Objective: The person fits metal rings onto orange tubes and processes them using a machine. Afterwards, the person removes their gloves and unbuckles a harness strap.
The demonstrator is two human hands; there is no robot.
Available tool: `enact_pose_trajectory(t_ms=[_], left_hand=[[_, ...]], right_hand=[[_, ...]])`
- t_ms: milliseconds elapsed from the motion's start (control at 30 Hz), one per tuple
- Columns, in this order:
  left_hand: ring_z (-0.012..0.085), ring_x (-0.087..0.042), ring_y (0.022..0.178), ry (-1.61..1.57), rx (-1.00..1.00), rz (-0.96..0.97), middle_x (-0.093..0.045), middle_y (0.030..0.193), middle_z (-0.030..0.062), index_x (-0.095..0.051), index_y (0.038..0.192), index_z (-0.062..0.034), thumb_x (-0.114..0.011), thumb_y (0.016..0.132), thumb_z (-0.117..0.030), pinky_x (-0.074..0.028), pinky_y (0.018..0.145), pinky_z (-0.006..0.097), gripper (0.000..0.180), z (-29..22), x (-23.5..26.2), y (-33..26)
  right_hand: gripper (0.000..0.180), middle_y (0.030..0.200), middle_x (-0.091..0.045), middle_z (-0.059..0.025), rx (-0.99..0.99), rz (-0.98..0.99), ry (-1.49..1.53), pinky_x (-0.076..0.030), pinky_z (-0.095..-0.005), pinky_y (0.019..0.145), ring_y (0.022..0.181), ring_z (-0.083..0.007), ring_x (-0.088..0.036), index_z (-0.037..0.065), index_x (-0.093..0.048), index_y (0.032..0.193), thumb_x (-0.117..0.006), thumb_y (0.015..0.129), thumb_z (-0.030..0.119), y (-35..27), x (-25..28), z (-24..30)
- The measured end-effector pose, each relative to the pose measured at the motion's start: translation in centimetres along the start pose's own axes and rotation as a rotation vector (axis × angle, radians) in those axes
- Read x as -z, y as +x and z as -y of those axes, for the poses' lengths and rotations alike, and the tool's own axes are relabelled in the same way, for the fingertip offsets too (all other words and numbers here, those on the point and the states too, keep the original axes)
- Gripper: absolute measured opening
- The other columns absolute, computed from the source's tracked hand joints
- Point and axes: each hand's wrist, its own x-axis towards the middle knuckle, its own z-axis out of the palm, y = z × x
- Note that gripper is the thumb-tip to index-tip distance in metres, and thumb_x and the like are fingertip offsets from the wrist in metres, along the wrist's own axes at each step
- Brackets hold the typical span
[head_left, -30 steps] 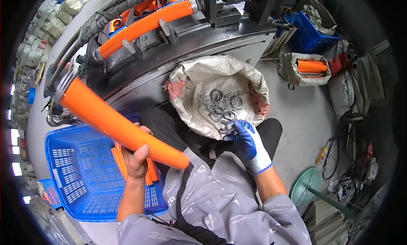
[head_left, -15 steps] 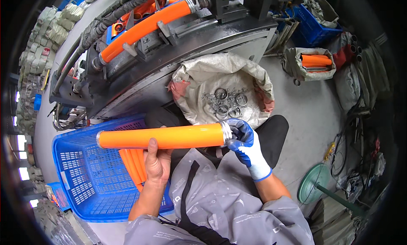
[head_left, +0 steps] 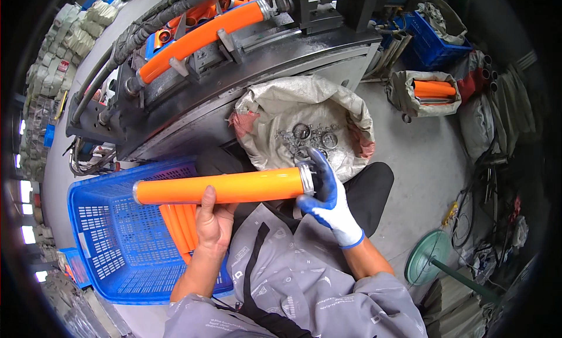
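An orange tube (head_left: 257,186) with silvery ends lies almost level across my lap. My bare left hand (head_left: 214,221) grips it from below, its thumb up along the near side. At the tube's right end is my right hand (head_left: 328,197), in a white and blue glove, with fingers and thumb spread apart around the metal end; whether it touches the metal is hard to make out. Beneath the tube's left half stands a blue plastic basket (head_left: 93,244) holding several orange tubes (head_left: 178,227).
Beyond my knees sits a pale woven sack (head_left: 275,98) with metal rings and shavings inside. A machine bench (head_left: 193,112) carries another orange tube (head_left: 205,39) in its supports. At right are a green round stand (head_left: 426,257) and a sack of orange tubes (head_left: 424,107).
My right hand has opened from its pinch on the tube's right end, fingers now spread. The tube has shifted slightly left in view; my left hand keeps its hold.
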Motion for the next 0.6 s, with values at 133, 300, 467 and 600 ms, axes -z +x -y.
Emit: enact_pose_trajectory(t_ms=[133, 300, 467, 600], left_hand=[[0.0224, -0.063, 0.105, -0.008, 0.069, -0.006, -0.066, 0.108, 0.0083, -0.062, 0.107, -0.0073, -0.067, 0.091, -0.027, -0.053, 0.094, 0.041, 0.027, 0.5, -0.7, -0.3], [0.0216, -0.064, 0.102, 0.000, 0.101, -0.043, -0.066, 0.106, 0.0075, -0.062, 0.105, -0.0081, -0.067, 0.090, -0.028, -0.054, 0.092, 0.041, 0.026, 0.6, -0.6, 0.0], [0.0209, -0.065, 0.097, 0.014, 0.100, -0.107, -0.067, 0.100, 0.0065, -0.062, 0.102, -0.0087, -0.066, 0.091, -0.026, -0.057, 0.087, 0.040, 0.021, 1.0, -0.8, 0.3], [0.0213, -0.064, 0.099, 0.039, 0.078, -0.115, -0.066, 0.102, 0.0071, -0.061, 0.104, -0.0087, -0.066, 0.091, -0.027, -0.056, 0.088, 0.040, 0.023, 1.3, -0.5, 0.6]], right_hand=[[0.107, 0.139, -0.040, -0.0187, 0.158, 0.146, -0.360, -0.035, -0.0378, 0.105, 0.125, -0.0271, -0.045, 0.003, -0.013, 0.151, -0.082, 0.075, 0.030, 0.9, 0.3, -0.3], [0.097, 0.134, -0.043, -0.0208, 0.231, 0.106, -0.445, -0.037, -0.0396, 0.103, 0.120, -0.0305, -0.048, 0.001, -0.014, 0.150, -0.075, 0.081, 0.031, 1.0, 0.1, -1.1], [0.090, 0.131, -0.045, -0.0207, 0.207, 0.077, -0.499, -0.039, -0.0398, 0.101, 0.117, -0.0315, -0.050, 0.000, -0.016, 0.149, -0.073, 0.084, 0.026, 1.2, -0.1, -1.2], [0.084, 0.130, -0.046, -0.0209, 0.121, 0.075, -0.437, -0.039, -0.0386, 0.100, 0.117, -0.0321, -0.050, -0.001, -0.021, 0.148, -0.071, 0.085, 0.022, 1.6, -0.2, -0.8]])
